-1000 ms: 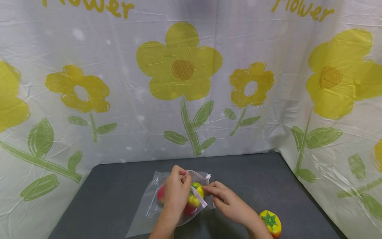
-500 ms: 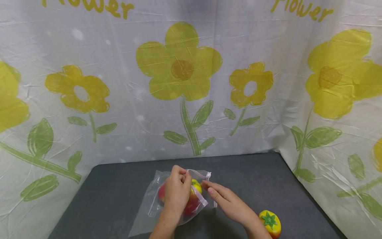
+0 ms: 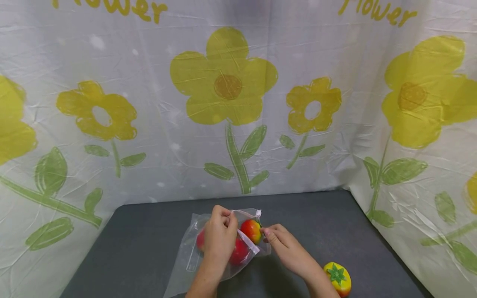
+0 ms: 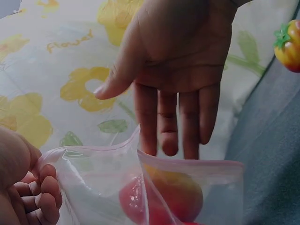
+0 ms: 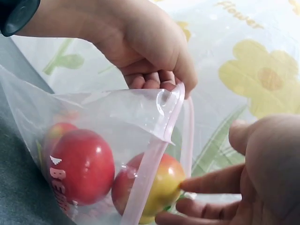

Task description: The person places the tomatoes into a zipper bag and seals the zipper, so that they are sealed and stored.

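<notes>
My left hand pinches the pink-edged rim of a clear zip bag, holding its mouth apart. Inside lie red toy fruits, partly covered by my left hand in the head view. At the mouth sits a red-and-yellow toy fruit, its green leafy top turned toward the right. My right hand is beside it; in the right wrist view a fingertip touches its yellow side. The left wrist view shows the right hand with fingers extended, tips hidden behind the bag's edge.
Another yellow-and-red toy fruit with a star-shaped green top stands on the dark table, close by my right forearm. A flower-printed curtain surrounds the table's back and sides. My left wrist carries a dark band.
The fruit at the bag's mouth has turned, its green top now facing right and its red side showing. My right hand has shifted slightly along with it; the left keeps its pinch.
</notes>
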Motion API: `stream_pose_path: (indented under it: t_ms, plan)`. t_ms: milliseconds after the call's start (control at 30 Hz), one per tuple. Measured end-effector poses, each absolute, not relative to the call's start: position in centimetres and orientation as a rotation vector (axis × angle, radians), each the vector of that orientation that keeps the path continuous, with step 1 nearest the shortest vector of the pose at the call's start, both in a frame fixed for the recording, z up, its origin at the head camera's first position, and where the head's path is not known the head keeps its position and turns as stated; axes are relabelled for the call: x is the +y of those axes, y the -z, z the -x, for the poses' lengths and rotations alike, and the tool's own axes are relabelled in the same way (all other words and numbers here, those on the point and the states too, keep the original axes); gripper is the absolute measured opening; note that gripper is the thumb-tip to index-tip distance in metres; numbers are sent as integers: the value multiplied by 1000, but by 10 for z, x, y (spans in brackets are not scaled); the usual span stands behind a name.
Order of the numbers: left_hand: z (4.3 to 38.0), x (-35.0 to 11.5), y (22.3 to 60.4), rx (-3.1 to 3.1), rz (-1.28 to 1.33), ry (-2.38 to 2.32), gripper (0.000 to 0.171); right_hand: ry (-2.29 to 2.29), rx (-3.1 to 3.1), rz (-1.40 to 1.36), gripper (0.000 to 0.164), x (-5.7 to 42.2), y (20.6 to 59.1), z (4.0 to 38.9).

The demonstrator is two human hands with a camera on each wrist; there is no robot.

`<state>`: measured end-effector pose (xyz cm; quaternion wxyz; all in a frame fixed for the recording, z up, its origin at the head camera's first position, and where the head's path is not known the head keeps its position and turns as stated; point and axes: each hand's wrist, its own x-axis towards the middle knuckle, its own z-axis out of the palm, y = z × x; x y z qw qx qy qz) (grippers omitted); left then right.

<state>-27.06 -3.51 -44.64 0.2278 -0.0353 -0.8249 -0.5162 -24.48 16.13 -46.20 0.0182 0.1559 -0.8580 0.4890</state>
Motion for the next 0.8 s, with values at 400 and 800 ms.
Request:
stream_pose_path:
  t_ms: [400, 800]
  plan:
    - [271, -35, 449, -2260, 118, 1412, 12, -1318, -2719, -142, 51, 161, 461, 246]
    - [272, -34, 450, -2230, 145, 1395, 9, -1373, -2721, -87, 57, 162, 465, 247]
